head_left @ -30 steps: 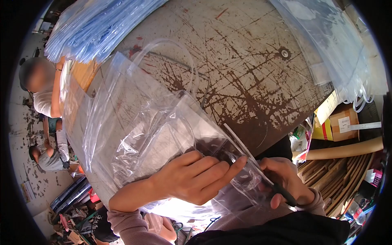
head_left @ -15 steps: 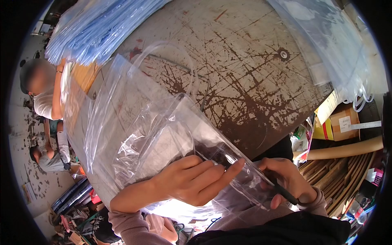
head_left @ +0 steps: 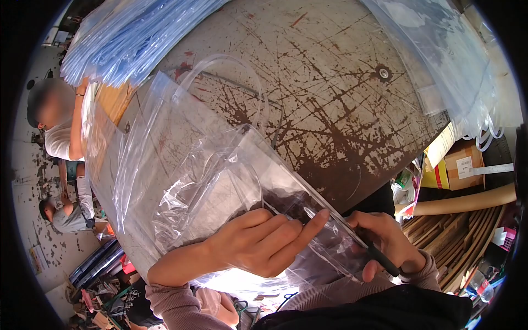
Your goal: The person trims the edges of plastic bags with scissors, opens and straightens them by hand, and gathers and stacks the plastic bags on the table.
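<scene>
The clear bag (head_left: 179, 192) lies slantwise, creased and glossy, 1 looped handle at its far end. The dark-handled scissors (head_left: 383, 261) slant along its near right edge, blade gap unclear.

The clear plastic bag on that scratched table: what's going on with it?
A person is working on the clear plastic bag with both hands. The left hand lies over the plastic, its index finger stretched toward the edge; its grip there is partly hidden. The right hand holds a dark-handled tool, apparently scissors, along that edge. Whether it is cutting right now I can't tell. A pile of bluish plastic lies at the table's far left.
</scene>
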Tool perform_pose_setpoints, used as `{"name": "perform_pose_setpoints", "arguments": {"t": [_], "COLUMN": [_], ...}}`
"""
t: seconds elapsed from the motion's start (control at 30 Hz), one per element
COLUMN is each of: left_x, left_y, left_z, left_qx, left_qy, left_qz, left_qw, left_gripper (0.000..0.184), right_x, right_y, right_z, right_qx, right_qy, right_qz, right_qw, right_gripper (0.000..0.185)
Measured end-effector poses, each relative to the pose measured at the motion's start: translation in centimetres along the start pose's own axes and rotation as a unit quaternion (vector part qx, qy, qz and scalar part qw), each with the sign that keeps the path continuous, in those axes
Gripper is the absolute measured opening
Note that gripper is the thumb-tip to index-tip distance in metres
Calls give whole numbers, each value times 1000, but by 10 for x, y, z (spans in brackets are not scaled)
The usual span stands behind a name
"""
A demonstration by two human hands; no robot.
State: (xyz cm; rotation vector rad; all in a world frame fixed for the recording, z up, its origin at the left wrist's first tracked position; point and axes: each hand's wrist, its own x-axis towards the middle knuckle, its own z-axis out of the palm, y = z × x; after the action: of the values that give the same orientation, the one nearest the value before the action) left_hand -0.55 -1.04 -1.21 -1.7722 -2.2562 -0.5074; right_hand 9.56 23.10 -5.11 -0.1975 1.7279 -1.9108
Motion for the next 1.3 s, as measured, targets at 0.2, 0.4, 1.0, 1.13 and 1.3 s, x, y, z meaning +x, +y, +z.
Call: {"name": "perform_pose_setpoints", "arguments": {"t": [0.2, 0.4, 1.0, 1.13, 1.3], "left_x": [-1, 0, -6, -6, -7], "left_y": [0, -1, 5, 5, 6], "left_z": [0, -3, -3, -2, -1], "left_qx": [-1, -7, 59, 65, 71], "left_qy": [-3, -12, 35, 35, 35], "left_qz": [3, 9, -23, -8, -14], "left_qw": [1000, 1000, 997, 997, 997], "left_gripper": [41, 40, 56, 55, 54], "right_x": [-7, 2, 1, 5, 6], "right_y": [9, -3, -2, 8, 12], "right_z": [3, 2, -1, 5, 11], "right_qx": [30, 17, -1, -45, 18], "right_qy": [21, 17, -8, 25, 73], "right_qz": [-2, 6, 21, -23, -46], "right_qw": [999, 1000, 1000, 998, 996], "right_gripper": [74, 74, 82, 89, 90]}}
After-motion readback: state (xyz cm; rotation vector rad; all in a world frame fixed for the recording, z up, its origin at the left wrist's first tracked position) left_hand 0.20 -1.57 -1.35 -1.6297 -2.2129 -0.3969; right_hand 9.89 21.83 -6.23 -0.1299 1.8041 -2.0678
